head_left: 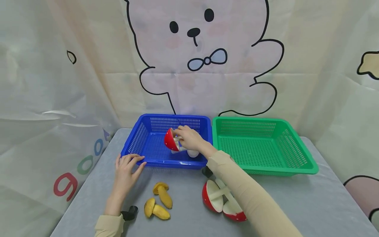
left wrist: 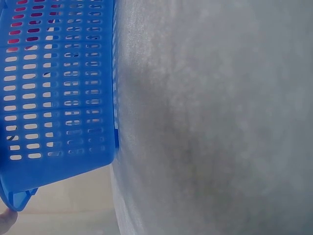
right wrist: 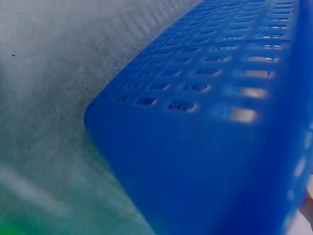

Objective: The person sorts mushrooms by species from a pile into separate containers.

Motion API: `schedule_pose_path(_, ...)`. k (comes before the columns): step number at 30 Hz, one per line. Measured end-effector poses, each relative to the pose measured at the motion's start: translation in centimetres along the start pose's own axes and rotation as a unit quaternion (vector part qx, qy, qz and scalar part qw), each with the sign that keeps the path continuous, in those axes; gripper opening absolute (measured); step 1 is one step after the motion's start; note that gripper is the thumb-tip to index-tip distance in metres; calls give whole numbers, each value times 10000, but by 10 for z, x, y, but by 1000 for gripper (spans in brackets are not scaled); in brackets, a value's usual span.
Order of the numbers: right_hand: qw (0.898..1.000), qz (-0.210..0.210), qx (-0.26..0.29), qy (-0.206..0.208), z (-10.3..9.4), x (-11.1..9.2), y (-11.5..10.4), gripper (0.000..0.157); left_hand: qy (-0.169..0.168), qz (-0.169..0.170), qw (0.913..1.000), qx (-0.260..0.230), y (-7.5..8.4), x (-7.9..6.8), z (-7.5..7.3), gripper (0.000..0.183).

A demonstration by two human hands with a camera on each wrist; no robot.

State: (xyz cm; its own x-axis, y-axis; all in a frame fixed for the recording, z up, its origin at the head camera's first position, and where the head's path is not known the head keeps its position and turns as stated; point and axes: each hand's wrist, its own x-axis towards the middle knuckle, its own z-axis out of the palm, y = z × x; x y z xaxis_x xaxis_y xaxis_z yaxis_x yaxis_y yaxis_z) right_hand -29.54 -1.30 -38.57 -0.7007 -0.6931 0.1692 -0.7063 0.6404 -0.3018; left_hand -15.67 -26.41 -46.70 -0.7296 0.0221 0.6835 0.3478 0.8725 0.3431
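In the head view my right hand (head_left: pixel 189 137) reaches into the blue basket (head_left: pixel 154 162) and grips a toy mushroom with a white-dotted red cap (head_left: pixel 170 141) by its pale stem. Under that hand shows a white rounded piece (head_left: pixel 193 153), partly covered. My left hand (head_left: pixel 125 169) holds the basket's front left corner, fingers over the rim and thumb at the front. The left wrist view shows the slotted basket wall (left wrist: pixel 58 98) with red behind its upper slots. Close to the right wrist camera is the basket's outer corner (right wrist: pixel 186 161).
A green basket (head_left: pixel 266 171) stands right beside the blue one. Two yellow mushrooms (head_left: pixel 165 197) (head_left: pixel 160 212) lie on the grey tabletop near the left forearm. Two red-capped mushrooms (head_left: pixel 211 199) (head_left: pixel 235 215) lie in front, partly under the right sleeve. A printed curtain (head_left: pixel 189 95) hangs behind.
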Motion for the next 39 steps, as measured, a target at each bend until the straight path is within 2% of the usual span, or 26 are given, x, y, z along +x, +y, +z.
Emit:
schedule_pose_path(9, 9989, 405, 54, -208, 11, 7, 4, 30, 127, 140, 9998, -43, 3, 2, 2, 25)
schedule_pose_path(15, 9976, 577, 157, -348, 13, 7, 5, 29, 104, 99, 9999, -75, 5, 1, 3, 24)
schedule_pose_path(24, 9978, 579, 62, -323, 1, 1, 2, 26, 21, -44, 10000, -52, 7, 0, 3, 24)
schedule_pose_path(39, 9993, 241, -212, -209, -21, -22, -7, 24, 5, -93, 9999, -111, 5, 0, 0, 24)
